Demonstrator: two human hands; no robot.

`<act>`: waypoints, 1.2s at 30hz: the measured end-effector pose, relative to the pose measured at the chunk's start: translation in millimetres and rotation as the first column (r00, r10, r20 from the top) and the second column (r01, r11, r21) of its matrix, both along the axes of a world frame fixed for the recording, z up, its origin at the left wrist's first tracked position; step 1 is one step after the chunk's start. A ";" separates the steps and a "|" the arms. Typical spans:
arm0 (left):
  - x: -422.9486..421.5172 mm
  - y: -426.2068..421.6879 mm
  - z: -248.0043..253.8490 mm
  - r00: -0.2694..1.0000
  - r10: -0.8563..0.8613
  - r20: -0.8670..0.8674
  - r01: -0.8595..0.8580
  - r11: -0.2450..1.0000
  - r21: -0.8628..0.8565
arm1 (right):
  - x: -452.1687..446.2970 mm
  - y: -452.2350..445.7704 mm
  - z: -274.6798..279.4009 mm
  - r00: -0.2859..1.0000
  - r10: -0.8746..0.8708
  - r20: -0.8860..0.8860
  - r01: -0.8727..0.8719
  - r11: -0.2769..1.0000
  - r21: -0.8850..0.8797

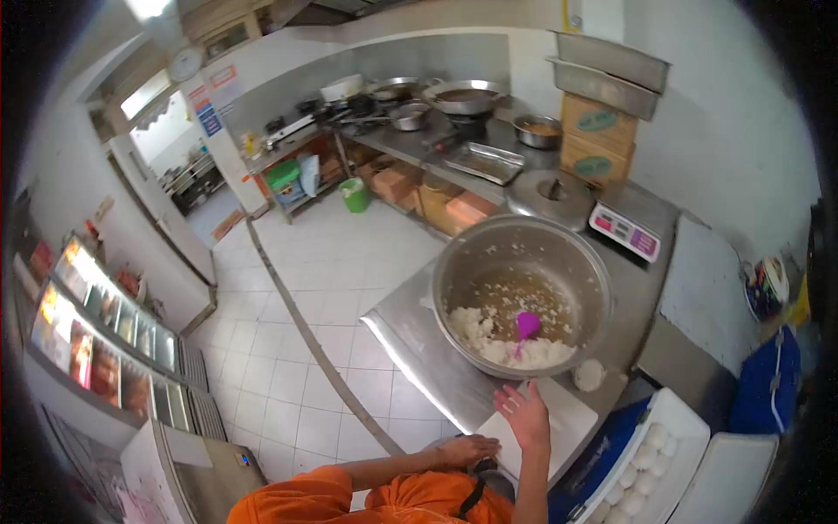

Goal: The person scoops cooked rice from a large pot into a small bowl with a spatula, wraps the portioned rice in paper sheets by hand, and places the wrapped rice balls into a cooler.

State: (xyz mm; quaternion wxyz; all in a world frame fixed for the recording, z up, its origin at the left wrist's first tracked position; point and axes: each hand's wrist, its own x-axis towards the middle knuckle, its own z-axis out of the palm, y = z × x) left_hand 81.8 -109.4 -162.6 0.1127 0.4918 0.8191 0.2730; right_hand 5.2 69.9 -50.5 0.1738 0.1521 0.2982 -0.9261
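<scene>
My right hand (524, 417) is raised over a white board (567, 417), palm turned up and fingers spread, holding nothing. My left hand (468, 450) rests flat with fingers stretched out at the board's left edge, near my waist. Just beyond the board stands a large metal pot (443, 306). White cooked rice (532, 352) is heaped along its near side, and loose grains stick to the bottom and walls. A purple rice paddle (527, 326) stands in the rice. Beside the pot, at its lower right, sits a small round container of white contents (589, 375).
A digital scale (625, 231) and a large lid (550, 197) lie behind the pot on the steel counter (410, 327). At right, an open cooler (690, 424) holds several rounded white lumps. Pans (465, 98) stand farther back. A display case (113, 358) is at left.
</scene>
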 end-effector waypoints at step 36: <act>-126.6 49.6 -9.3 0.397 0.439 0.806 -0.656 0.750 -0.086 | 100.2 127.2 -101.9 0.993 -0.113 0.041 -0.043 -0.015 0.999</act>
